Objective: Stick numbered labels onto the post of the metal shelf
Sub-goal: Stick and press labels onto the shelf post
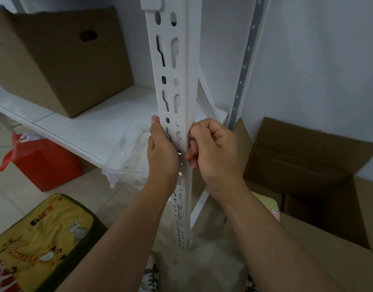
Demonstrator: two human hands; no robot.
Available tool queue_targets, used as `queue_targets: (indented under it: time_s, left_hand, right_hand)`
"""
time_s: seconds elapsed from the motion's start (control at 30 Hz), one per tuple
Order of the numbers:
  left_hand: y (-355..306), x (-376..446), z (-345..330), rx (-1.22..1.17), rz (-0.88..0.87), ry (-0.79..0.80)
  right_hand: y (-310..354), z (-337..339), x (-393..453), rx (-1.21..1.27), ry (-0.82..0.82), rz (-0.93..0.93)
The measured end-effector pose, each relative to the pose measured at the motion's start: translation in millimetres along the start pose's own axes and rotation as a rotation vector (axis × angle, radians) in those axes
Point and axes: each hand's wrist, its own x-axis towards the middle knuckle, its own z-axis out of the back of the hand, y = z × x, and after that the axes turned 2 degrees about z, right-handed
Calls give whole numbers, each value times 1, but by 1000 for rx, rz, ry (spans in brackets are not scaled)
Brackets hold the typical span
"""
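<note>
Both hands are up against the white post (177, 85) at about the level of the shelf (93, 127). The left hand (163, 152) lies along the post's slotted front face with the thumb pointing up and the fingers gone round the far side, so I cannot tell how tightly it holds. The right hand (213, 148) has its fingers curled in toward the post's corner edge, as if pressing or pinching something small there; whether a label sits under the fingertips I cannot tell, since they cover that spot.

On the bare stretch of post above the hands I see no label stuck on, and none on the part below them. So, by my reckoning, the job is at an early stage or in the middle of one sticking, with most of the post left to do.

A sheet (274, 213) with red-bordered handwritten labels peeks out behind the right forearm, lying on a box (328, 245) near the post's foot.

Counting: one post in hand, one sheet with two labels showing, two hands, three brown boxes, one red box (46, 163), one clear tub (126, 161), one yellow cushion (42, 230)
</note>
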Motion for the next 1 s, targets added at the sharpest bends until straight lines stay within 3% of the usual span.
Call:
queue_targets:
  time_s: [0.33, 0.7, 1.0]
  left_hand:
    - [2, 1, 2, 20, -24, 13]
    - [1, 1, 0, -28, -3, 15]
    - [1, 1, 2, -61, -23, 51]
  right_hand:
    - [-2, 2, 0, 137, 29, -39]
    - [0, 1, 4, 122, -12, -84]
    - [-1, 4, 3, 272, 59, -141]
